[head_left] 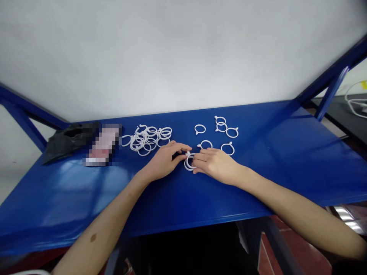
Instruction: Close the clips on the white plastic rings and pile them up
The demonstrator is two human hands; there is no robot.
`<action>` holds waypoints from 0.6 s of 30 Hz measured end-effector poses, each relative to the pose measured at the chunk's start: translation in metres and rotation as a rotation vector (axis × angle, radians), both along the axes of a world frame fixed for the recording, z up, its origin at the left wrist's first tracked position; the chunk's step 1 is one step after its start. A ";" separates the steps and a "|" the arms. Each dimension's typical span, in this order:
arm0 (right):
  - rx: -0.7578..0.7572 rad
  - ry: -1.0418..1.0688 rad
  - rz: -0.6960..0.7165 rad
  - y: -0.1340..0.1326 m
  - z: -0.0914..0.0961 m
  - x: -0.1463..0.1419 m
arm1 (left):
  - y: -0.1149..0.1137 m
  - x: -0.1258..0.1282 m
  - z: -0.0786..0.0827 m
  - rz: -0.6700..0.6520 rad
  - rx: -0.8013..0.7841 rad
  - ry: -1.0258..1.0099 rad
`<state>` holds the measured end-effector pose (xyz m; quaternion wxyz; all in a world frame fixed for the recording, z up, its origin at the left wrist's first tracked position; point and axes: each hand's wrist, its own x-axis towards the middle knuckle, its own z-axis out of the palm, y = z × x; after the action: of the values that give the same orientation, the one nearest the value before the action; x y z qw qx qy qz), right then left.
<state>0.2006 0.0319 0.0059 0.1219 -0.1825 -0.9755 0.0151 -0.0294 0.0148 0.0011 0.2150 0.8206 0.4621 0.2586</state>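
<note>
Two or more white rings point(187, 167), which look like curtain rings with a small knob, are between my hands, just over the blue table. My left hand point(164, 160) pinches them at the knob end with thumb and forefinger. The fingers of my right hand point(219, 164) curl round their right side and hide part of them. Just beyond my right hand lie a single ring point(207, 141) and another ring point(233, 149). A tangled pile of the same rings point(147, 139) lies beyond my left hand.
More rings lie farther back: one ring point(200, 125) alone and a small group point(226, 126) to its right. A black plastic bag point(61, 141) and a blurred-out flat item point(104, 143) are at the left. Blue frame bars point(332, 93) rise at both ends of the table point(160, 202).
</note>
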 end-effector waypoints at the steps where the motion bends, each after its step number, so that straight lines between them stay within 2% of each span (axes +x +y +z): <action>1: 0.002 0.000 -0.010 0.000 0.000 0.000 | -0.002 0.001 0.002 0.006 0.050 0.017; 3: 0.006 -0.005 -0.034 0.000 0.000 0.000 | -0.008 0.003 0.007 -0.007 0.196 0.056; 5: 0.017 -0.013 -0.061 0.000 0.001 0.000 | -0.015 0.008 0.011 -0.073 0.327 0.107; 7: 0.026 -0.021 -0.083 0.000 0.000 0.000 | -0.021 0.013 0.013 -0.150 0.374 0.179; 10: 0.020 -0.034 -0.087 0.001 -0.001 0.000 | -0.022 0.016 0.008 -0.214 0.328 0.293; 13: 0.004 -0.033 -0.079 0.002 -0.001 0.000 | -0.017 0.016 -0.001 -0.220 0.279 0.345; 18: -0.060 -0.015 -0.010 0.003 0.002 0.001 | -0.012 0.013 -0.007 -0.230 0.240 0.246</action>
<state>0.2020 0.0347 0.0084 0.1091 -0.1909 -0.9746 0.0422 -0.0163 0.0029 -0.0062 0.0859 0.9130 0.3541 0.1833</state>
